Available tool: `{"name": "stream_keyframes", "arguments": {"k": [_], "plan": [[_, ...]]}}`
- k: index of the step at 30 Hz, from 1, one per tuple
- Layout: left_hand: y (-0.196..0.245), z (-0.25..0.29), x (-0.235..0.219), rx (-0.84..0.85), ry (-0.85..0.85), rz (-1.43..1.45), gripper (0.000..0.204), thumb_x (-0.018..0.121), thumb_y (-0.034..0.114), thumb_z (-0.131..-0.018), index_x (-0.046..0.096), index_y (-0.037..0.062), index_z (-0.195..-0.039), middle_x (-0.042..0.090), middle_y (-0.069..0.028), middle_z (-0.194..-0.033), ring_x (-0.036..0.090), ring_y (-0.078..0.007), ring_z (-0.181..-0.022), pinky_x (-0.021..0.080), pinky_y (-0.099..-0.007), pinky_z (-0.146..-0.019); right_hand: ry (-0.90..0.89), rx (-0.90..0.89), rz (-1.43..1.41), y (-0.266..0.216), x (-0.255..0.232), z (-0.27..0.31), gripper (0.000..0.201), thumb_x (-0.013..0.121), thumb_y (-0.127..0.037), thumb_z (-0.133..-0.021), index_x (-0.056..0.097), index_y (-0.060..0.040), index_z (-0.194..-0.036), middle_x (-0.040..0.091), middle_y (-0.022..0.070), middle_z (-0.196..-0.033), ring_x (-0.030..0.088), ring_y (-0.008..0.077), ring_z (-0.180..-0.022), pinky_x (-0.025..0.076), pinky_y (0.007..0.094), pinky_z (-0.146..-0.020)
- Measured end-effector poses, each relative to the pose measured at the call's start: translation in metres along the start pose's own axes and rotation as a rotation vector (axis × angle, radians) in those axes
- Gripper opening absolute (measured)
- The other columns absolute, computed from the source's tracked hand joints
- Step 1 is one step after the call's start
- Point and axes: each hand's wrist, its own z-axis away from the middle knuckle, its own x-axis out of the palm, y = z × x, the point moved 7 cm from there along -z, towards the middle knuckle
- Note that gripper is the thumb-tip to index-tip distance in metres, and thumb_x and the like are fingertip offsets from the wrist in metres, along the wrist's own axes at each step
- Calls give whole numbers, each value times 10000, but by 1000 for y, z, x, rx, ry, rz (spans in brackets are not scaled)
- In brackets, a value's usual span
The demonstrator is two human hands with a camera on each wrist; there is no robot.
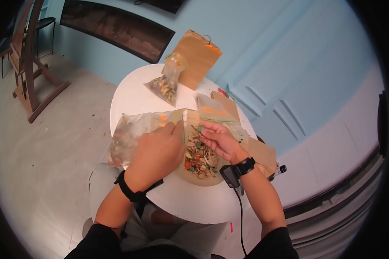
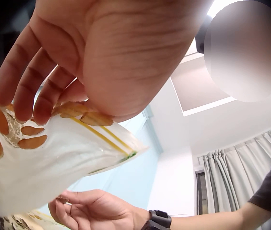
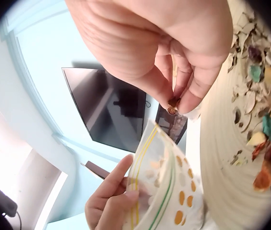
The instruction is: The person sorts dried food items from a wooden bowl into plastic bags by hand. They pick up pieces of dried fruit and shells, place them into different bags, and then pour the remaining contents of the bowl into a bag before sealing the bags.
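Dried bits (image 1: 202,160) sit in the bowl (image 1: 203,183). Above the bowl, the right hand (image 1: 222,143) pinches one small bit (image 1: 201,128); left of the bowl, the left hand (image 1: 159,150) grips the bag (image 1: 132,125). Pinch softly so nothing cracks, and hold the bag wide.

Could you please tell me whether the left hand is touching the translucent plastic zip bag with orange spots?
Touching. The right wrist view shows the left hand gripping the zip bag, with its thumb on the yellow-striped rim.
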Motion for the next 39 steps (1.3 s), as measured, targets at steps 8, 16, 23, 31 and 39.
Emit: {"name": "stream_keyframes", "arguments": {"k": [8,16,23,31,39], "plan": [[0,-8,11,-89,-36,63,808,632,80,-800,315,-20,-1537,685,-194,-903,686,-362,-740,533,-455,-615,-97,-83,210,-23,61,20,317,651,-77,-987,617,35,-1282,707,80,-1119,687,128,-999,561,260,-881],[-8,-13,6,-67,87,69,735,630,77,-815,390,19,-1507,667,-171,-848,673,-342,-710,523,-439,-616,49,-248,423,-29,55,26,257,625,-102,-1012,664,39,-1222,719,98,-1124,688,129,-1009,573,278,-859],[-14,-15,-7,-125,62,70,693,613,80,-812,417,1,-1472,686,-206,-965,669,-405,-749,531,-485,-631,47,-268,1338,10,7,-12,344,740,-199,-900,698,6,-1173,739,146,-1018,718,240,-920,560,361,-784],[-11,-16,2,-117,17,68,679,608,75,-823,420,3,-1471,687,-209,-959,664,-405,-759,527,-491,-632,84,-265,1396,19,1,-21,303,738,-253,-891,736,8,-1045,739,138,-950,710,313,-903,545,427,-818],[-6,-13,4,-69,23,60,708,603,47,-822,403,33,-1502,671,-163,-829,669,-330,-688,516,-430,-631,35,75,355,15,-18,0,244,719,-196,-957,697,-44,-1146,638,-67,-862,503,-3,-696,373,166,-540]]}}
